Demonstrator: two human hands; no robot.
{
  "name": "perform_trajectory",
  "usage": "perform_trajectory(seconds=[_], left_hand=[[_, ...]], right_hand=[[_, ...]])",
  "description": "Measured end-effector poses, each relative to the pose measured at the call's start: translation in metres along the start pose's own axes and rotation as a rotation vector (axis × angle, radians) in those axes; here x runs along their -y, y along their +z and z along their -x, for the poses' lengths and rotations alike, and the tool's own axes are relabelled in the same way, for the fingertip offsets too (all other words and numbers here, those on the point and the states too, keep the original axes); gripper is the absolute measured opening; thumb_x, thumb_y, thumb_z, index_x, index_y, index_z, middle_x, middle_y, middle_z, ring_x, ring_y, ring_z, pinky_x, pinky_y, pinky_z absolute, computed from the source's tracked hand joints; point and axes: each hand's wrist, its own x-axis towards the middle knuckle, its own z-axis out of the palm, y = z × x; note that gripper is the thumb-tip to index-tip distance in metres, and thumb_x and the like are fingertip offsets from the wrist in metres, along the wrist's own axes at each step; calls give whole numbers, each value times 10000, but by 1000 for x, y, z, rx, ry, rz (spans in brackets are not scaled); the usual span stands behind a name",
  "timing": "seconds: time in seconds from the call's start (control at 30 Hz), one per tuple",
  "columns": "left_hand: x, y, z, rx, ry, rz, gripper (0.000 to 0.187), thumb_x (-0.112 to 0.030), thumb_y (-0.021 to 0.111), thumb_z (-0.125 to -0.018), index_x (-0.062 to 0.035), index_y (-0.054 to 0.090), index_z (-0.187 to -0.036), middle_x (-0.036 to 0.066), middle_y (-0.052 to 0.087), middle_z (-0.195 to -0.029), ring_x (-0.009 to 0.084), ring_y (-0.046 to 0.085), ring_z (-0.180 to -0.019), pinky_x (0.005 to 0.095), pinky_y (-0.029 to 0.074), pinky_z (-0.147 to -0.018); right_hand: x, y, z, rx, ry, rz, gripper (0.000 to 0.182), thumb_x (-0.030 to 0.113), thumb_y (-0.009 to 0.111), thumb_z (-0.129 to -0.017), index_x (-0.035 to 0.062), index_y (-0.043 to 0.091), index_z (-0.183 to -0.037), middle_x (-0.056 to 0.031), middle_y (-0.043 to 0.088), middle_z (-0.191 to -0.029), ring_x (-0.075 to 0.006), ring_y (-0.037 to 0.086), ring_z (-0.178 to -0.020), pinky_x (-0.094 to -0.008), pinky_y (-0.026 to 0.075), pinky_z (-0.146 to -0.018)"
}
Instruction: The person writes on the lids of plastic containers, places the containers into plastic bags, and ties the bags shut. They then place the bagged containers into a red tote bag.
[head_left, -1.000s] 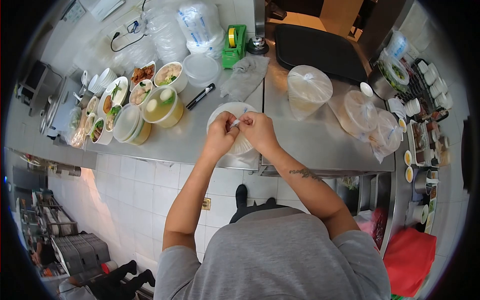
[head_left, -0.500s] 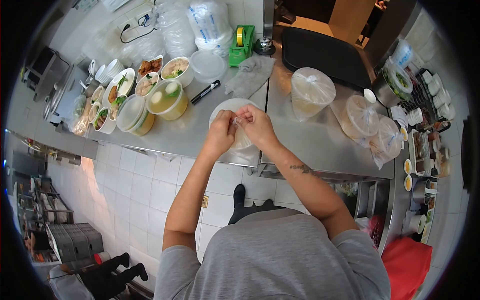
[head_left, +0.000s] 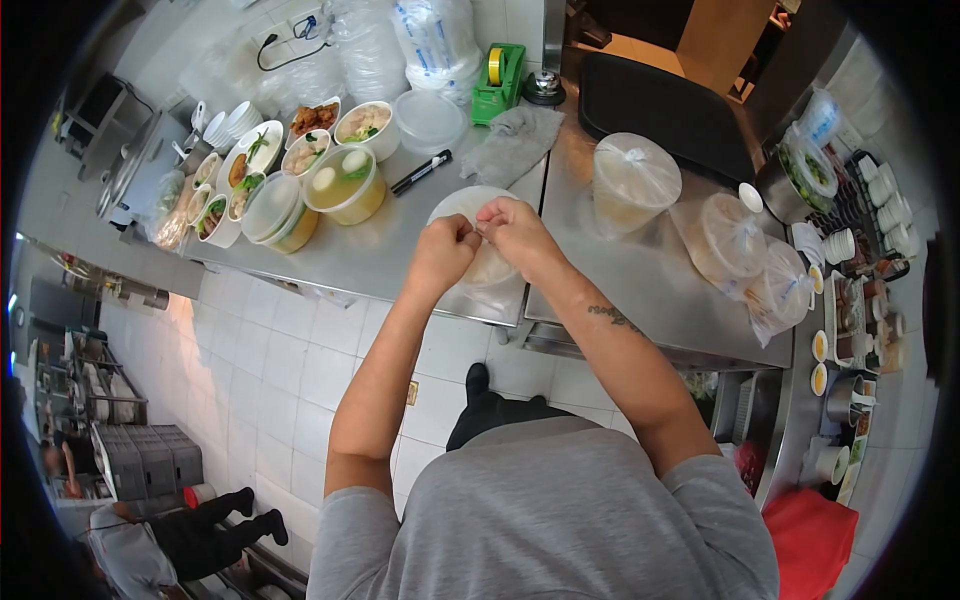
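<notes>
Steel bench (head_left: 400, 232), near edge: clear bag (head_left: 488, 270).
Left hand (head_left: 444, 252) and right hand (head_left: 521, 240) pinch its gathered top, fingertips closed, likely for fine control; bag sits between both, presumably for even reach.

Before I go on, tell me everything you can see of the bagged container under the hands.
The round, pale container is in a thin, clear bag that looks like plastic. It sits seemingly upright on the steel counter, near the front edge. The left hand and right hand meet above it, fingertips pinching the bag's top. Its contents and any knot cannot be made out.
</notes>
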Motion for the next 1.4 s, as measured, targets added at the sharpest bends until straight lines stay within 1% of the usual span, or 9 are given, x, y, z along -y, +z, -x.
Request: perform_trajectory(seconds=[0.4, 0.63, 0.73, 0.87, 0.93, 1.03, 1.07, 1.13, 1.4], left_hand=[[26, -3, -27, 104, 260, -38, 176, -145, 585, -722, -7, 626, -823, 199, 622, -740, 357, 609, -695, 398, 483, -648], [15, -22, -46, 369, 475, 144, 182, -139, 590, -704, -9, 617, -828, 184, 612, -728, 345, 596, -694, 397, 474, -647], [1, -34, -44, 490, 592, 343, 165, -122, 588, -698, 1, 609, -806, 174, 615, -848, 330, 594, -785, 400, 464, -714], [-17, -96, -38, 428, 801, 175, 165, -24, 537, -714, -1, 613, -858, 149, 590, -973, 320, 551, -920, 379, 450, -799], [29, -137, -84, 180, 957, -61, 247, 49, 519, -701, -14, 617, -919, 146, 581, -988, 320, 528, -985, 372, 451, -834], [118, -225, -136, -36, 496, -603, 247, 23, 540, -694, -21, 611, -926, 174, 567, -1014, 332, 548, -969, 403, 454, -827], [167, -260, -156, -114, 680, -786, 242, -2, 547, -698, -19, 607, -932, 169, 574, -997, 341, 561, -940, 422, 455, -807], [218, -311, -166, 24, 241, -928, 169, -34, 594, -712, -20, 617, -879, 180, 618, -933, 341, 586, -915, 435, 458, -796], [285, -333, -154, 62, 145, -388, 74, -47, 556, -782, 4, 548, -835, 181, 611, -779, 346, 588, -770, 391, 455, -691]], right_hand=[[-12, 13, 27, -195, -656, 816, 350, 17, 554, -788, 0, 505, -1135, -164, 508, -1089, -344, 513, -977, -417, 440, -812], [0, 28, 25, -284, -426, 1021, 308, 43, 560, -762, -13, 509, -1060, -173, 505, -1085, -354, 487, -1008, -429, 415, -839], [23, 48, 26, -402, -60, 825, 253, 40, 564, -743, 9, 520, -990, -171, 513, -1024, -354, 496, -968, -419, 419, -810], [-1, 30, 15, -392, -462, 956, 172, 39, 552, -757, 23, 515, -924, -164, 504, -914, -374, 495, -889, -417, 412, -761], [19, 29, 19, -457, -366, 1116, 129, 51, 546, -775, 26, 509, -896, -166, 493, -878, -386, 486, -866, -420, 404, -747], [23, 15, 23, -522, -387, 1147, 98, 54, 527, -807, 17, 493, -891, -175, 491, -870, -399, 484, -846, -430, 397, -731], [25, 10, 23, -548, -370, 1148, 96, 56, 525, -814, 17, 493, -896, -177, 492, -871, -400, 486, -841, -431, 397, -731], [25, -2, 26, -598, -323, 1148, 94, 61, 520, -829, 15, 493, -906, -181, 494, -871, -404, 490, -829, -434, 395, -729], [19, -45, 34, -688, -260, 1116, 149, 106, 548, -850, -4, 510, -943, -176, 506, -874, -356, 512, -804, -407, 400, -717]])
